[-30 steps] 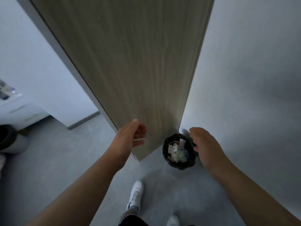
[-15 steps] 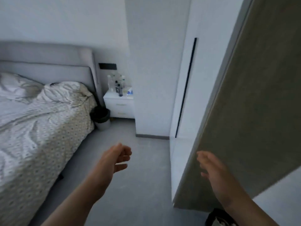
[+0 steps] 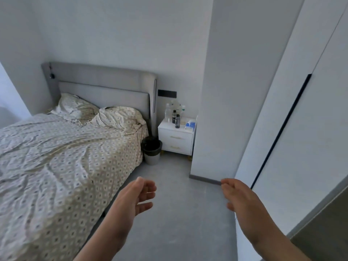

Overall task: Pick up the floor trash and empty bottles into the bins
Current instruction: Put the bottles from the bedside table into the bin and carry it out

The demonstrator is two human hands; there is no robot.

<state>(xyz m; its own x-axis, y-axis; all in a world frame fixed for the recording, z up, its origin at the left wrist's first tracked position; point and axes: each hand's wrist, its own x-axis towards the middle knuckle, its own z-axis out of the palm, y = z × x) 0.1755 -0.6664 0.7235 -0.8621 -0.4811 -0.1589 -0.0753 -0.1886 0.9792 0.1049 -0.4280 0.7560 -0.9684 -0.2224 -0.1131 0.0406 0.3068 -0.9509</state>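
The wide bed with a grey padded headboard and a rumpled patterned cover (image 3: 62, 166) fills the room to the left of the white two-drawer bedside table (image 3: 176, 137). To the right of the table stands a white wall pillar (image 3: 222, 91), and beyond it a white wardrobe door with a long black handle groove (image 3: 301, 147). The grey floor (image 3: 178, 213) runs as an aisle from the table toward the camera, and no loose trash shows on the part in view.

A round grey bin lined with a black bag (image 3: 152, 157) sits just beside the table's left side, tucked against the bed, likely so that bedside rubbish drops straight in.

The left hand (image 3: 139, 196) and the right hand (image 3: 239, 196) hang well short of the table, both empty, fingers loosely curled and relaxed, probably raised ready for the next reach.

On the tabletop stand a clear plastic bottle (image 3: 167, 113) and two small dark bottles (image 3: 177, 121), with a blue object (image 3: 190, 124) near the right edge. These bottles look like the next items to collect; whether they are empty I cannot tell.
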